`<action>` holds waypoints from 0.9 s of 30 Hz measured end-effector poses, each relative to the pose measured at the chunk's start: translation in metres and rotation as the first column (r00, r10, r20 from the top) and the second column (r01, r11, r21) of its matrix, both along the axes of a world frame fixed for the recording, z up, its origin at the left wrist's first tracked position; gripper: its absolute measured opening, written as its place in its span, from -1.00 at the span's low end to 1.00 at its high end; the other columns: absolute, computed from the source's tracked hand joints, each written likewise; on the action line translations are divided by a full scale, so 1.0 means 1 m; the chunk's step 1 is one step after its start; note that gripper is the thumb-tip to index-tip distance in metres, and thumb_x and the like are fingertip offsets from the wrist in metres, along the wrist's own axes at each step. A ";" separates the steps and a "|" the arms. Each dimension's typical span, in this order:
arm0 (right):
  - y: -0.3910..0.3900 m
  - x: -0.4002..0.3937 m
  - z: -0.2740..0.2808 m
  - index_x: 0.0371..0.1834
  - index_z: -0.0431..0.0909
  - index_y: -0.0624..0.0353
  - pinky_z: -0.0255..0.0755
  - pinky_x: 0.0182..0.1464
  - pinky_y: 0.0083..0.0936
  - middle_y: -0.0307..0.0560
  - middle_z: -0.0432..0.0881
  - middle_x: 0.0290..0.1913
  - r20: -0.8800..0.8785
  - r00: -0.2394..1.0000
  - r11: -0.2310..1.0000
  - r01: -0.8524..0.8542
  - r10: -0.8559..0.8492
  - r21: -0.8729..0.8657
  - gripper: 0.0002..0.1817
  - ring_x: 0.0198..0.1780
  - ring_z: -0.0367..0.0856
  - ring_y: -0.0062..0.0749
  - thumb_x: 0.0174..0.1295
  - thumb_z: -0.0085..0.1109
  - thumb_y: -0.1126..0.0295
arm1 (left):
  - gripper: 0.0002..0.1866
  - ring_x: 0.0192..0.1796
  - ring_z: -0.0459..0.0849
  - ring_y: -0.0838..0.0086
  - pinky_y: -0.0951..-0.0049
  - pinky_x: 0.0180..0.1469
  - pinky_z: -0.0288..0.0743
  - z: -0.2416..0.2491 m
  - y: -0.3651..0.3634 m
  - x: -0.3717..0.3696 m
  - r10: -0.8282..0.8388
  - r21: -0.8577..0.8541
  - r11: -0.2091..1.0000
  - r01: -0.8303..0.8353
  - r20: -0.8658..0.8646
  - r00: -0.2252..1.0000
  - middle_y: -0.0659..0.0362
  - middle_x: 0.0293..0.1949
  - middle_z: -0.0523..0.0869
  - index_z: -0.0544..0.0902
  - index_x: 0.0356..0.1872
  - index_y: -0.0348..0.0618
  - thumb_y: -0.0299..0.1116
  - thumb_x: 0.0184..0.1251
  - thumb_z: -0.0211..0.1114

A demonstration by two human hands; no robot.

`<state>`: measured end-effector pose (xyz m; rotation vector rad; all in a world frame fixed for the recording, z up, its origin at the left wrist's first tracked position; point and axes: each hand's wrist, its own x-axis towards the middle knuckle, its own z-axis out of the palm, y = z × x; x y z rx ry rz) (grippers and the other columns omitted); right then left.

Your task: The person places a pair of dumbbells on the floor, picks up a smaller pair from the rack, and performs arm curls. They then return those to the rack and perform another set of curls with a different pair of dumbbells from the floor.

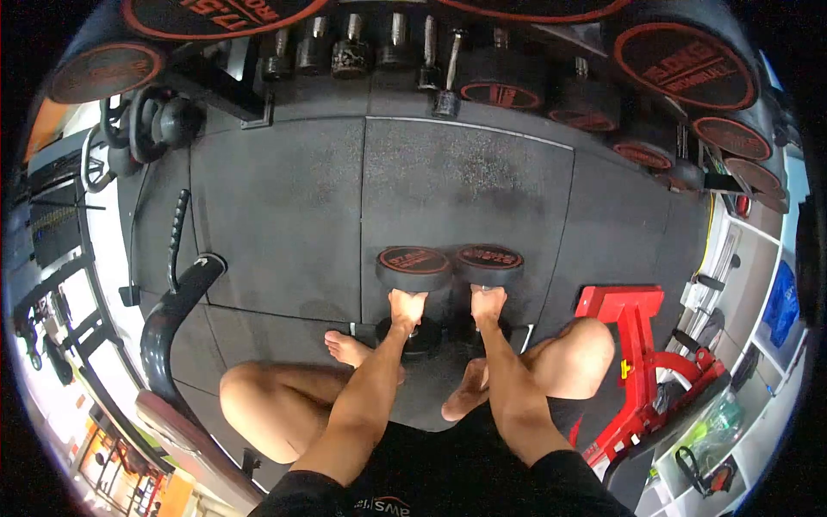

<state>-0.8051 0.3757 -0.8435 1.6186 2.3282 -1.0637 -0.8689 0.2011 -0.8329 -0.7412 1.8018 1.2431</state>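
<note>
Both arms reach down in front of me between my bent, spread knees. My left hand point(407, 307) is closed around the handle of a black dumbbell point(414, 265) with red lettering on its round end. Beside it, my right hand point(488, 303) grips a second black dumbbell point(488, 260) of the same look. The two dumbbells lie side by side, their far ends nearly touching. Their near ends are partly covered by my hands and wrists. My bare feet are just behind them on the dark mat floor point(284, 224).
A rack of dumbbells point(683, 65) runs along the far side, with several chrome dumbbells point(351, 53) beneath. Kettlebells point(177, 122) sit at far left. A black curved bar point(164, 323) stands to my left, a red metal frame point(636, 332) to my right. White shelves point(758, 224) line the right.
</note>
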 end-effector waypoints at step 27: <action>0.003 -0.016 0.027 -0.57 0.59 0.45 0.38 -0.71 -0.29 0.06 0.63 -0.61 0.025 0.989 0.942 0.144 -0.143 -0.302 -0.70 -0.69 0.58 -0.27 0.07 0.34 0.35 | -0.70 -0.79 0.43 0.46 0.37 -0.76 0.28 0.023 0.000 -0.006 0.085 0.051 0.995 -0.087 0.045 0.995 0.18 -0.78 0.49 0.47 -0.76 -0.23 -0.41 0.09 0.33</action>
